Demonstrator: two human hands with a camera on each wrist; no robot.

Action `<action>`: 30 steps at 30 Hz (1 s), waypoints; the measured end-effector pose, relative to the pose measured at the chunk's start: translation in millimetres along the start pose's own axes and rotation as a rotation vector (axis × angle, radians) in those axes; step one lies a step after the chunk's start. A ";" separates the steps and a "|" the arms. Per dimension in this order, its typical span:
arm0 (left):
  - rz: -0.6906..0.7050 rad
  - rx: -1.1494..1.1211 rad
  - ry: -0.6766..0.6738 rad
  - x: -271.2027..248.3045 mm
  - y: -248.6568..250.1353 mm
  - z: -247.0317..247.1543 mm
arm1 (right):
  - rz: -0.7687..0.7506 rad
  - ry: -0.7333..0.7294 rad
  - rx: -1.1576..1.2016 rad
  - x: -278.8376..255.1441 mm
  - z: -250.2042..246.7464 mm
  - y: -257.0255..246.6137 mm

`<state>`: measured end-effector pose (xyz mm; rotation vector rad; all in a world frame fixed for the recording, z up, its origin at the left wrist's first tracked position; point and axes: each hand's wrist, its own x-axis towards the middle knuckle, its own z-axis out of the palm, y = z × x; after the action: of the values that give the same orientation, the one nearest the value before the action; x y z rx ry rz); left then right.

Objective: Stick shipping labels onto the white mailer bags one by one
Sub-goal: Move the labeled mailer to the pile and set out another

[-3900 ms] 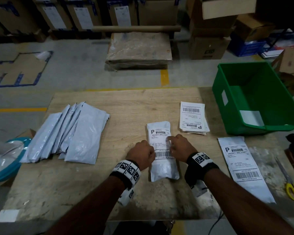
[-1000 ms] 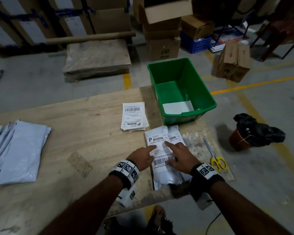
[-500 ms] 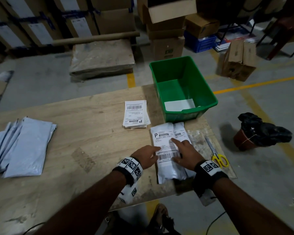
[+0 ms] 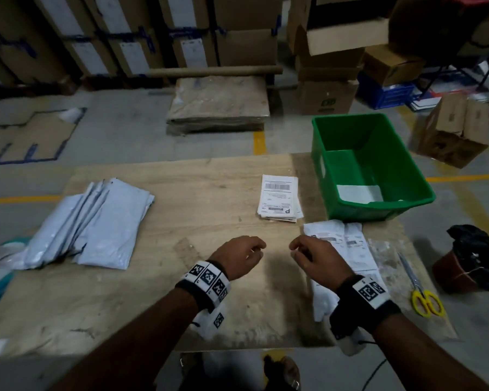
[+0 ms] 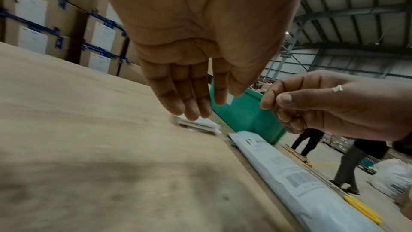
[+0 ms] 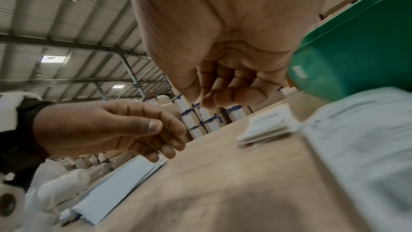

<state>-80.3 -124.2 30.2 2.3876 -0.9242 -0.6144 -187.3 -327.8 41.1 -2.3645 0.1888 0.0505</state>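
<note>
Both hands, left and right, hover empty with loose grips over the bench; labelled bags lie under the right.

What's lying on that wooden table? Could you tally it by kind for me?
Pile of unlabelled mailer bags: 1 (the bags overlap too much to count singly)
Labelled mailer bags: 2
Stack of shipping labels: 1
Green bin: 1
Yellow-handled scissors: 1
Total: 6
</note>
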 end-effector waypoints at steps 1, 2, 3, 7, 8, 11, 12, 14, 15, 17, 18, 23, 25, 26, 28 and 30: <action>-0.010 0.000 0.012 -4.7 -10.7 -8.3 | -0.014 -0.010 0.000 7.3 9.3 -11.5; -0.021 0.001 0.019 -10.2 -21.7 -17.3 | -0.029 -0.018 0.002 14.8 19.2 -23.5; -0.026 0.004 0.026 -15.6 -33.3 -26.7 | -0.041 -0.022 0.004 22.8 29.4 -35.7; -0.047 0.020 0.060 -39.9 -84.3 -69.0 | -0.078 -0.046 -0.012 54.4 73.2 -88.2; -0.051 0.017 0.070 -46.6 -98.2 -80.1 | -0.090 -0.061 -0.019 62.1 84.3 -101.8; -0.078 0.000 0.113 -64.4 -143.2 -114.1 | -0.137 -0.111 -0.042 86.8 115.9 -140.1; -0.098 -0.002 0.129 -69.9 -158.0 -124.1 | -0.153 -0.129 -0.056 95.0 125.3 -150.9; -0.174 0.014 0.165 -81.2 -187.3 -143.2 | -0.174 -0.166 -0.070 112.4 143.7 -170.7; -0.225 0.032 0.196 -86.7 -201.1 -151.6 | -0.183 -0.187 -0.079 121.6 152.9 -180.2; -0.315 0.074 0.246 -95.9 -227.6 -163.0 | -0.204 -0.220 -0.102 138.8 172.2 -198.7; -0.352 0.091 0.248 -99.6 -238.8 -166.7 | -0.210 -0.222 -0.108 146.5 182.1 -207.6; -0.471 0.151 0.250 -104.9 -281.3 -180.4 | -0.197 -0.252 -0.121 173.2 228.5 -241.1; -0.532 0.178 0.242 -104.3 -293.5 -181.9 | -0.186 -0.304 -0.146 177.7 243.5 -250.1; -0.560 0.190 0.231 -103.1 -297.3 -181.5 | -0.178 -0.328 -0.156 178.5 248.9 -252.8; -0.598 0.217 0.226 -98.8 -303.0 -181.5 | -0.170 -0.353 -0.168 180.7 256.1 -254.7; -0.624 0.225 0.227 -95.3 -306.6 -181.9 | -0.171 -0.360 -0.182 184.4 261.1 -254.1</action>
<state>107.3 192.9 9.5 2.8862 -0.1412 -0.4533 38.3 11.3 12.1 -2.4939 -0.2001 0.4226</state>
